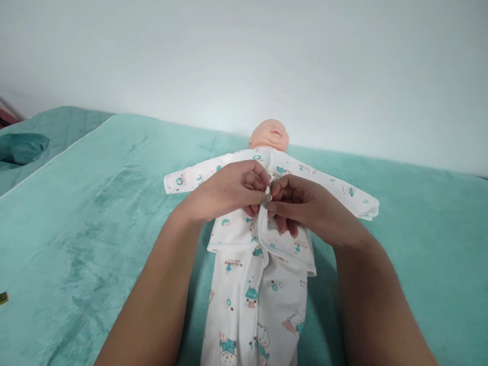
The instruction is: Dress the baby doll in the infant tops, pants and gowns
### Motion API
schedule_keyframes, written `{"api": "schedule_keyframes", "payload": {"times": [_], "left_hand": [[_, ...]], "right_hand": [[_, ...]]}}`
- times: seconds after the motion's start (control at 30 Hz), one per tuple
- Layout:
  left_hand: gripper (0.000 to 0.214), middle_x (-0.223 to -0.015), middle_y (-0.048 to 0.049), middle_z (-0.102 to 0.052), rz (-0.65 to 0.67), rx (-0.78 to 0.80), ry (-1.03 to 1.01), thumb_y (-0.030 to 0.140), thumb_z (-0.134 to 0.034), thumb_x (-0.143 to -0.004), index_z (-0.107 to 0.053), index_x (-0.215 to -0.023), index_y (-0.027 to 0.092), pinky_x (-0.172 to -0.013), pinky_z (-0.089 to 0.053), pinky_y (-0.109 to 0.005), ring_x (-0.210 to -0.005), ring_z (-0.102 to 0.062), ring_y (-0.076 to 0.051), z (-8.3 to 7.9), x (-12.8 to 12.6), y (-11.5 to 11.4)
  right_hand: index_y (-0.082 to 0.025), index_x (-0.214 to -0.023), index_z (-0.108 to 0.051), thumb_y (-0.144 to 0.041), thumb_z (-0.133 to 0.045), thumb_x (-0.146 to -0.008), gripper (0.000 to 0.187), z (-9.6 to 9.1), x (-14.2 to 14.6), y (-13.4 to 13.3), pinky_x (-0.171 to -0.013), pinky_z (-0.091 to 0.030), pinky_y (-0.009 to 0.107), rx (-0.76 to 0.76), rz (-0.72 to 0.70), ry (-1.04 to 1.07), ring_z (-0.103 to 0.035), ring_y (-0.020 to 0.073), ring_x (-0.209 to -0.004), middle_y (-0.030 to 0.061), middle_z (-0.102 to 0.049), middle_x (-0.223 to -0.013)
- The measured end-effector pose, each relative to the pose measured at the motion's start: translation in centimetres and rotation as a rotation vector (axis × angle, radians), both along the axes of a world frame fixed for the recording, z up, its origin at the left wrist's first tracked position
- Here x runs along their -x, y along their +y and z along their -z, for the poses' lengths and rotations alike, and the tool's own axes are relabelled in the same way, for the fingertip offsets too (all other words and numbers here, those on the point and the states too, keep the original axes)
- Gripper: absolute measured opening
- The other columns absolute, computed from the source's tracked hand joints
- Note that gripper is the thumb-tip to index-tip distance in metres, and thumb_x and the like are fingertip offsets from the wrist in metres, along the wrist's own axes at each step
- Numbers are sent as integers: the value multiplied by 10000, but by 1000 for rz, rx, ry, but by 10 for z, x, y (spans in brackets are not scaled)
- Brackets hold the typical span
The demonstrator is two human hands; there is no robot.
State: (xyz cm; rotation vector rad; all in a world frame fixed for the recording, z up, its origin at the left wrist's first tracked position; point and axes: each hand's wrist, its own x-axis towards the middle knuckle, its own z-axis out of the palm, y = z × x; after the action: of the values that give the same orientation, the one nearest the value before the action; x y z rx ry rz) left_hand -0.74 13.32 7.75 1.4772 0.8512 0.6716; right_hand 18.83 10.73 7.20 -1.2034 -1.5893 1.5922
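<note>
A baby doll (270,134) lies on its back on the teal blanket (95,218), head towards the wall, arms spread. It wears a white printed top (236,229) and matching trousers (251,315). My left hand (229,190) and my right hand (301,206) meet over the doll's chest. Both are closed in a pinch on the two front edges of the top, with a small snap button (268,197) between the fingertips. The lower flap of the top hangs unfastened.
The teal blanket covers a bed that runs to a white wall (244,61) behind the doll. A teal pillow (23,147) lies at the far left. A small yellow object (3,298) sits at the left edge.
</note>
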Motion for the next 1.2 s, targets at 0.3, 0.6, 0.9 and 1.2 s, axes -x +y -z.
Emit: {"api": "schedule_keyframes", "payload": {"times": [0.3, 0.6, 0.9, 1.2], "left_hand": [[111, -689, 40, -621, -16, 17, -79, 132, -632, -776, -578, -862, 178, -544, -516, -202, -569, -595, -73, 0, 2, 0], [154, -718, 14, -627, 14, 20, 1, 234, -684, -789, -582, -890, 179, -581, -533, -237, -622, -606, -100, -2, 5, 2], [84, -665, 20, -578, -286, -321, 219, 278, -584, -832, -579, -827, 194, -528, -420, -232, -550, -525, -98, 10, 2, 5], [165, -752, 10, -610, -668, -447, 379, 336, -447, -923, -557, -913, 213, -671, -417, -274, -694, -555, -149, 65, 7, -50]], "right_hand": [[-202, -901, -542, -300, -645, -854, 149, 2, 0, 0, -384, -437, 183, 20, 27, 94, -616, 104, -502, -5, -668, -727], [-200, -944, -556, -268, -650, -846, 151, 4, -3, 3, -392, -429, 179, 12, 14, 110, -607, 93, -500, -2, -674, -754], [-218, -881, -549, -321, -581, -877, 107, 1, 10, -5, -467, -434, 230, -245, 217, -56, -573, 112, -537, -11, -632, -702], [-222, -801, -562, -281, -497, -893, 127, 30, 31, -51, -621, -354, 293, -769, 416, -580, -512, 154, -655, 0, -586, -701]]}}
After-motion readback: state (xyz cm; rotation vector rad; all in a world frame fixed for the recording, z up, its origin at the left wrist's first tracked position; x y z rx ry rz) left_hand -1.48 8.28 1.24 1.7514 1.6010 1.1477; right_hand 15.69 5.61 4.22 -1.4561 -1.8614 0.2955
